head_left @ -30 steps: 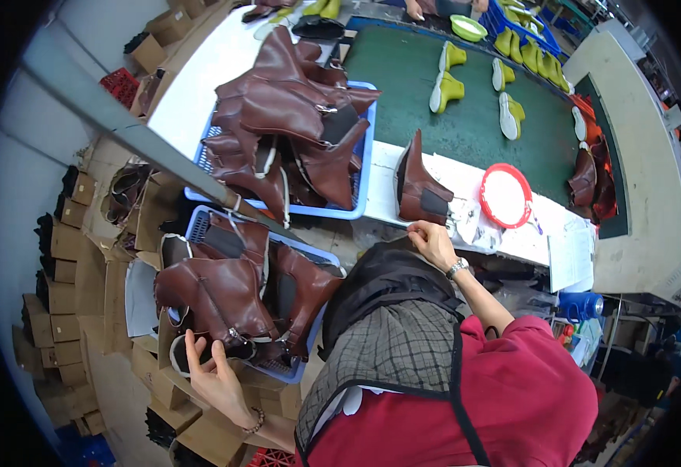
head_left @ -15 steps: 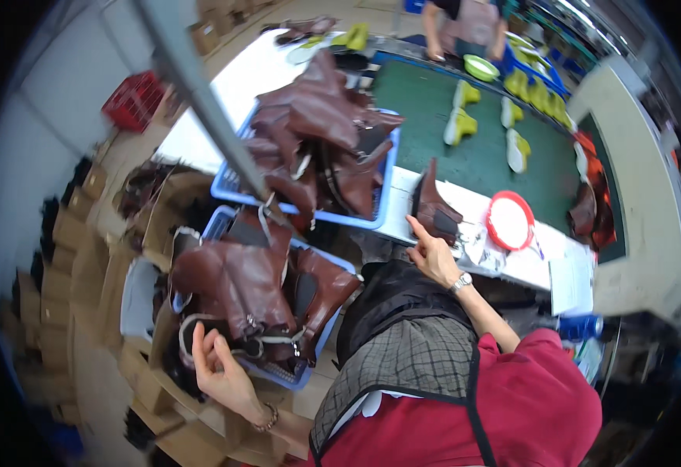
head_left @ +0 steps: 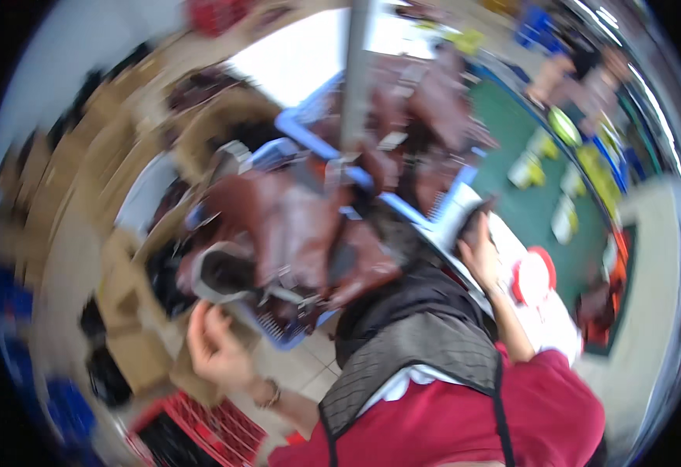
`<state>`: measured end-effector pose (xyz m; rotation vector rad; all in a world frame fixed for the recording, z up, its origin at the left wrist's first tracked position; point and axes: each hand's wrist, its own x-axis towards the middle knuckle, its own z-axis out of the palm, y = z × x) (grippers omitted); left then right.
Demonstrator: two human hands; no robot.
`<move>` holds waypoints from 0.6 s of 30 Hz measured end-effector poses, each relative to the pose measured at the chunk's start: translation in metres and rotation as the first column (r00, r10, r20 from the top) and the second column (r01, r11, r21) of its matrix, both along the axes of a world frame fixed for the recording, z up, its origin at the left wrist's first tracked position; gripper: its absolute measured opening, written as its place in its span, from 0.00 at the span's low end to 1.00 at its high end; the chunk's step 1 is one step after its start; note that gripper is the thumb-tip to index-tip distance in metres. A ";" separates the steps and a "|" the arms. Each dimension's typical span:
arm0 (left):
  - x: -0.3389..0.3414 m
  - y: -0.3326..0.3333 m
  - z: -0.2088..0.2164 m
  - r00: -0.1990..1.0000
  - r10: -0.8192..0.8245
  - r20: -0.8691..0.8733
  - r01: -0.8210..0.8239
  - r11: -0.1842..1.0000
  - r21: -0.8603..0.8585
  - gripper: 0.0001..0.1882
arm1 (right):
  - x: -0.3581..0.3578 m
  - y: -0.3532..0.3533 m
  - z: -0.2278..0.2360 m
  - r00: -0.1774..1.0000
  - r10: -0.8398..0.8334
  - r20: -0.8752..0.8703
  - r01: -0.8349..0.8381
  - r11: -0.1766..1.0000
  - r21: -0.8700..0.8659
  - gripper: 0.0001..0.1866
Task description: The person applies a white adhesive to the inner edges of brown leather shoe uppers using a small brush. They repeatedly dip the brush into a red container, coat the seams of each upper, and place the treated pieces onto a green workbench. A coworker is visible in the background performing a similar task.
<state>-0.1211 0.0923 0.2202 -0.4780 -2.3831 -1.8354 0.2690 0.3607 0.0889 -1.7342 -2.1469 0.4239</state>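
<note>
Blurred by motion, my left hand [head_left: 217,350] has loosely bent fingers, with nothing visible in it. It is just below the open top of a brown boot [head_left: 227,274] in the nearer blue basket [head_left: 282,335]. Several brown leather boots [head_left: 294,226] are heaped in that basket. My right hand [head_left: 482,261] reaches to another brown boot [head_left: 472,222] on the white table edge. Its index finger is stretched along the boot and the thumb is apart. The hand partly covers this boot.
A second blue basket [head_left: 301,124] of boots stands behind a metal post [head_left: 353,86]. A red-rimmed bowl [head_left: 535,276] sits right of my right hand. Beyond, a green belt [head_left: 511,124] carries yellow-green shoe forms. A person [head_left: 585,89] is at its far side. Cardboard boxes [head_left: 134,358] and a red crate [head_left: 216,432] are left.
The view has swung left, so the baskets and belt appear farther right and a red crate shows below. My left hand remains near the basketed boots; my right hand now overlaps the table boot more.
</note>
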 end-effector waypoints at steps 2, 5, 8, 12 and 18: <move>-0.002 -0.009 -0.007 0.999 0.030 0.015 -0.030 1.000 0.007 0.15 | 0.019 0.027 -0.033 0.988 -0.135 0.081 0.147 0.974 -0.172 0.51; -0.016 -0.003 -0.014 0.992 0.005 -0.125 -0.008 1.000 -0.022 0.16 | 0.042 0.009 -0.052 0.982 -0.181 -0.056 0.165 0.961 -0.222 0.50; -0.033 0.008 -0.009 0.982 0.012 -0.191 -0.019 0.999 -0.036 0.15 | 0.039 0.000 -0.037 0.948 -0.314 -0.057 0.296 0.931 -0.212 0.47; -0.027 0.043 0.010 0.976 0.007 -0.216 0.004 0.999 0.052 0.15 | 0.027 -0.004 -0.017 0.933 -0.331 -0.140 0.297 0.930 -0.217 0.44; 0.023 0.100 0.021 0.959 -0.234 -0.161 0.260 0.951 0.169 0.16 | 0.034 -0.020 -0.016 0.898 -0.386 -0.211 0.337 0.911 -0.237 0.42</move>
